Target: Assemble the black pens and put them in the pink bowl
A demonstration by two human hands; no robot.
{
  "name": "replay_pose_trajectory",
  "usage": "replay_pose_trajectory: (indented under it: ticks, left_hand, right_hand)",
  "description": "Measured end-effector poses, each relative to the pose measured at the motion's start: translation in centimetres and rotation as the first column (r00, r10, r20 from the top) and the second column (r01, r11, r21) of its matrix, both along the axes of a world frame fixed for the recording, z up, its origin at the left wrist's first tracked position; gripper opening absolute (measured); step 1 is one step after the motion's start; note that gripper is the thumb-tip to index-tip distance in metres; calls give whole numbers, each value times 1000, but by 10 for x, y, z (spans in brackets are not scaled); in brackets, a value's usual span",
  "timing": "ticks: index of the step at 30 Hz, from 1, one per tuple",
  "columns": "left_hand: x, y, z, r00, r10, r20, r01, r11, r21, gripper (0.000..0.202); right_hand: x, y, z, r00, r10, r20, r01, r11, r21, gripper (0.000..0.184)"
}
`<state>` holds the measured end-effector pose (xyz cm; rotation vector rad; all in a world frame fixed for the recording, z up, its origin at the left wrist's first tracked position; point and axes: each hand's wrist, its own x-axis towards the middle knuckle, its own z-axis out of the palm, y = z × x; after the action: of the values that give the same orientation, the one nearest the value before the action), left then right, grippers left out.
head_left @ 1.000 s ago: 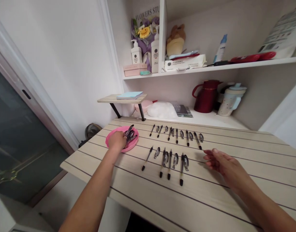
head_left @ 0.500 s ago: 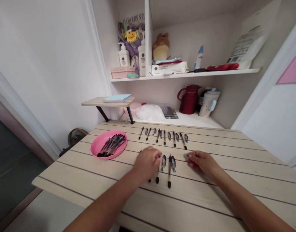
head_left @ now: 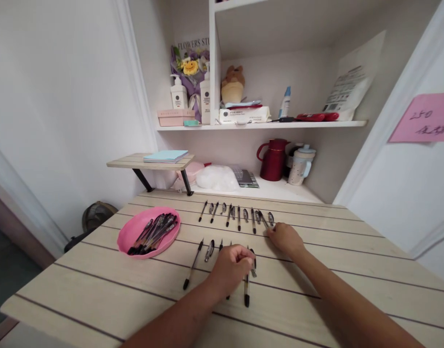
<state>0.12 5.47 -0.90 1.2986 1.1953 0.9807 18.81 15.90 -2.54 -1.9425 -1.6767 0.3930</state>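
Observation:
My right hand (head_left: pixel 285 238) is closed with its fingertips on the near end of a black pen (head_left: pixel 263 219), at the right end of the back row. Several uncapped pens lie in that row, with loose black caps (head_left: pixel 245 215) beside them. Over the front row, my left hand (head_left: pixel 233 267) is pinched closed; whatever is between its fingers is hidden. It covers parts of the pens beneath. To its left lie a pen (head_left: pixel 193 265) and a cap (head_left: pixel 209 251); another pen (head_left: pixel 247 290) shows just to its right.
A pink tray (head_left: pixel 125 237) of several pens stands on the left of the slatted table (head_left: pixel 98 290). Behind it is a small raised shelf (head_left: pixel 125 162) with blue paper (head_left: pixel 166 155). A red jug (head_left: pixel 273 160) and a pale cup (head_left: pixel 301 166) stand at the back.
My right hand has moved forward and left onto the last pen of the back row. My left hand has shifted right over the front row, uncovering a pen and cap. The view has shifted.

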Motion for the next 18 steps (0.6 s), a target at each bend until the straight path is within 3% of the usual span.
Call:
replay_pose_trajectory:
  ticks: [2,5,8,10,12,13,15,17,18]
  left_hand:
    - [-2,1,4,988,59,146,-51,997,-57,22]
    - [-3,4,9,913,164,373,-132,985,-111,35]
    - [-3,7,8,836,196,512,-141,979,-144,38]
    - [-4,9,7,810,200,551,-142,979,-146,36]
    - [-6,10,7,793,225,566,-170,974,-149,33]
    - [-7,10,8,785,238,572,-184,971,-152,31]
    - [-9,10,9,777,248,578,-193,969,-156,29]
    - [-10,10,10,784,243,572,-181,970,-163,28]
    - [-10,10,10,793,235,562,-169,971,-167,27]
  right_hand:
    - [-7,-8,2,999,27,-43,-27,1000,11,24]
    - [-28,-35,5,971,143,-189,-139,990,35,31]
    - [-54,-69,7,789,378,-484,-364,923,126,30]
    - [-65,-84,10,698,480,-531,-480,864,149,27]
    - [-62,-84,14,675,527,-516,-547,827,129,28]
    - [-57,-78,15,699,521,-490,-539,834,118,28]
    - [-37,-54,17,818,431,-382,-424,899,108,28]
    - [-15,-24,16,971,185,-154,-167,978,124,18]
    - [-6,-10,14,996,71,-45,-65,991,115,20]
